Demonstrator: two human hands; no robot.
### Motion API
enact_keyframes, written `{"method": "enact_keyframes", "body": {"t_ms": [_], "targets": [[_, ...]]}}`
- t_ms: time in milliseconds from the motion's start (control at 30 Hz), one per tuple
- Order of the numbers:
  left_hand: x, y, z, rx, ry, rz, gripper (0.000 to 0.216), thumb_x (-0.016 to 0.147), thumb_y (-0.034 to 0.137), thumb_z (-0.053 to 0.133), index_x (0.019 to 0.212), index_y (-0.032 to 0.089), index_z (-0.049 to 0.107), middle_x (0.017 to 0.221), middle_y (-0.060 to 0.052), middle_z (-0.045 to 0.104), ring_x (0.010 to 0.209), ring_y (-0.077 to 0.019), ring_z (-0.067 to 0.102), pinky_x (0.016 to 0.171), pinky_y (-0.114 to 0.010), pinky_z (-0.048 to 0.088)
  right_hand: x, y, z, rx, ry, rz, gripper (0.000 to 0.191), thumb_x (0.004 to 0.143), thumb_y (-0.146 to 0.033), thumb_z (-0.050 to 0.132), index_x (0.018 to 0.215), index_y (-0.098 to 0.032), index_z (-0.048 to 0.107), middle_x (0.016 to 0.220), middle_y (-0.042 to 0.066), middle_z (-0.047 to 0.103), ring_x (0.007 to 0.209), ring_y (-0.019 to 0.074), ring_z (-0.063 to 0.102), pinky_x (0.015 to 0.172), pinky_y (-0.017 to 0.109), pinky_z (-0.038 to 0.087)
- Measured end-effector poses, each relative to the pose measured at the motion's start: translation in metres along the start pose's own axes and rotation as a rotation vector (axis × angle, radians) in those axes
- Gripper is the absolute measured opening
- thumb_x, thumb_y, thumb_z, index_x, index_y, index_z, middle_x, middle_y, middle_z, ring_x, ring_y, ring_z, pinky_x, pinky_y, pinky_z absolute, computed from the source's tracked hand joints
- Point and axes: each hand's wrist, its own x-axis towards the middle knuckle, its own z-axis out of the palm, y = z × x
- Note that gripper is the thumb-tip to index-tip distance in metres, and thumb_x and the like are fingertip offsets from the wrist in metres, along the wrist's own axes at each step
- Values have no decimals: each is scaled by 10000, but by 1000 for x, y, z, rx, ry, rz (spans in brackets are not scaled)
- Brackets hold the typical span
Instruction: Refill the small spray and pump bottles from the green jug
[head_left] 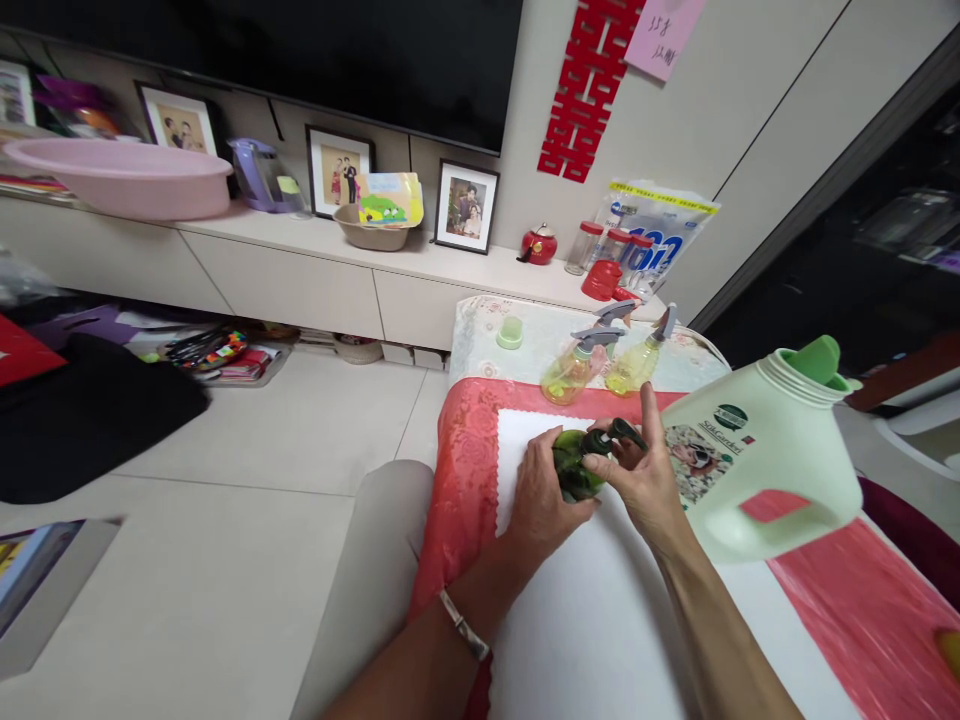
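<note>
A dark green, see-through pump bottle (573, 468) is between my hands, above the white cloth. My left hand (541, 490) wraps around its body from the left. At the bottle's top, my right hand (651, 485) grips the black pump head (598, 441), thumb pressed to its collar and one finger pointing up. Some of its fingers are hidden behind the pump. Close on the right stands a large pale green jug (787, 455) with an uncapped mouth. Beyond the hands are spray bottles with grey triggers, one yellowish spray bottle (566, 378) and another spray bottle (632, 368).
A light green cap (510, 332) sits at the table's far edge. Red cloth (469, 450) and white cloth (570, 620) cover the table. Behind it, a low cabinet (300, 265) carries photo frames, a pink basin (142, 180), red-lidded jars and a red teapot (538, 244).
</note>
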Motion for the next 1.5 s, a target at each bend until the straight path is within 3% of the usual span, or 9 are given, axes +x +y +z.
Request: {"method": "enact_keyframes", "body": {"t_ms": [133,333,567,800,967,1033,1200,1400,1500], "targets": [[-1,0,0,3,8,-3,901,563,122,810,1352,218,385,1271,-121,567,1202,-340,575,1039,-544,482,-4,-1,-4,88,-125,56,1192,803,-428,808,1625,-343,-51,1204,84,634,1131,224,636,966,440,556],[0,0,1,-1,-5,3,905,554,109,803,1346,222,379,1278,-120,561,1221,-339,564,1061,-535,466,0,-1,1,-42,20,-3,1247,691,-412,897,1637,-270,97,1034,45,651,993,196,646,960,362,548],[0,0,1,-15,-5,-24,907,549,121,817,1341,239,391,1271,-106,560,1211,-339,571,1048,-539,477,1,-9,-6,-3,-194,-24,1100,845,-404,776,1637,-293,20,1191,80,656,1137,205,636,991,391,544],[0,1,0,-22,-9,-12,911,555,110,809,1347,215,372,1293,-127,555,1227,-339,560,1052,-543,477,3,1,-3,39,-74,-34,1136,782,-411,826,1637,-275,90,1045,46,671,1049,219,658,946,410,560],[-1,0,1,5,-8,0,892,562,120,801,1342,220,379,1269,-110,566,1207,-333,569,1049,-543,477,4,7,2,-82,70,-62,1091,676,-387,903,1589,-263,320,993,15,599,970,179,616,918,337,546],[-1,1,1,-2,-8,-6,890,567,126,801,1344,233,381,1273,-103,565,1214,-332,567,1053,-539,475,4,4,1,-116,44,-83,1082,691,-378,899,1595,-284,310,1023,19,592,961,168,605,925,326,540],[-1,2,0,-30,-16,-38,909,560,125,813,1353,231,383,1301,-116,555,1236,-339,558,1064,-539,465,1,-5,-6,-38,-176,-97,1082,850,-431,772,1636,-333,34,1184,72,634,1146,217,616,947,386,555],[-1,3,0,-25,-22,-33,906,551,108,804,1345,217,381,1292,-119,558,1226,-334,556,1065,-528,461,4,2,-8,-129,28,-91,1018,739,-418,867,1588,-318,313,1012,16,588,1000,190,620,971,387,528],[-1,2,0,-28,-22,-30,886,570,115,793,1347,213,378,1294,-120,561,1227,-330,555,1064,-525,460,5,1,-7,-198,-18,-98,1061,729,-406,877,1599,-369,270,1119,25,568,1090,207,599,1031,413,490]]}}
